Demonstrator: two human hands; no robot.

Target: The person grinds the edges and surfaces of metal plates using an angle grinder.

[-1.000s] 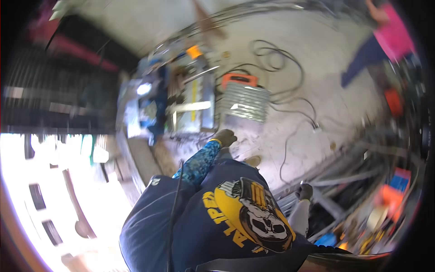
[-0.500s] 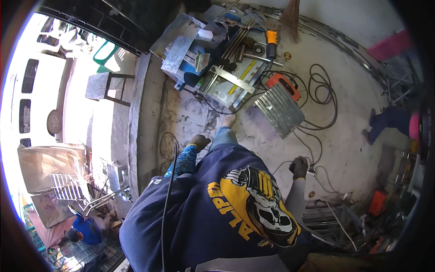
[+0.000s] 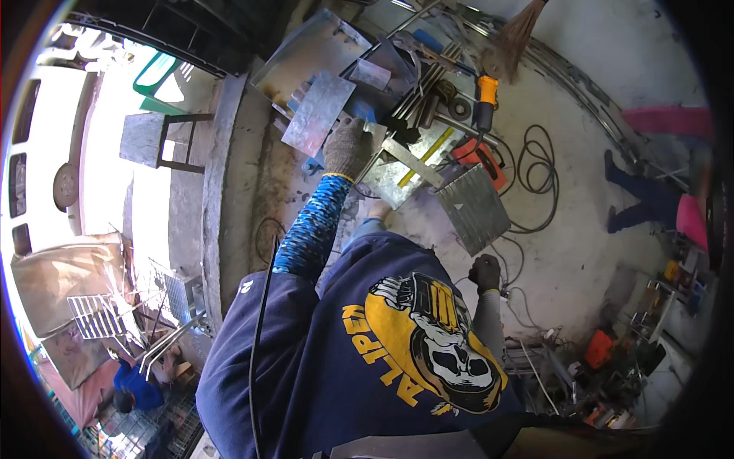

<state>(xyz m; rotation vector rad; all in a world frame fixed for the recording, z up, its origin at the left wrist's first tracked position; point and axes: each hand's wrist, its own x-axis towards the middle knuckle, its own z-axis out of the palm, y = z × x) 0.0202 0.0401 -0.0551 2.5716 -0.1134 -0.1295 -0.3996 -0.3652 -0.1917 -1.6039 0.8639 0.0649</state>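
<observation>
My left hand [image 3: 348,150], in a grey knit glove below a blue patterned sleeve, reaches forward over the pile of metalwork. It is at the near end of a flat metal bar [image 3: 413,162], beside a grey sheet-metal plate [image 3: 319,113]; its fingertips are hidden, so I cannot tell whether it grips anything. My right hand [image 3: 485,273], in a dark glove, hangs low at my right side with its fingers curled closed. Nothing shows in it. Nearest to it is a ribbed metal panel [image 3: 474,210].
An orange-and-black power tool [image 3: 485,103] lies beyond the bar, near an orange-red case [image 3: 482,162]. Black cable [image 3: 541,180] coils on the floor at right. A broom [image 3: 522,34] stands at the back. Another person [image 3: 650,200] is at far right, and one [image 3: 138,386] at lower left.
My left hand has moved from beside my body forward to the metal pile. My right hand stays low, slightly shifted in view. The view has moved a little.
</observation>
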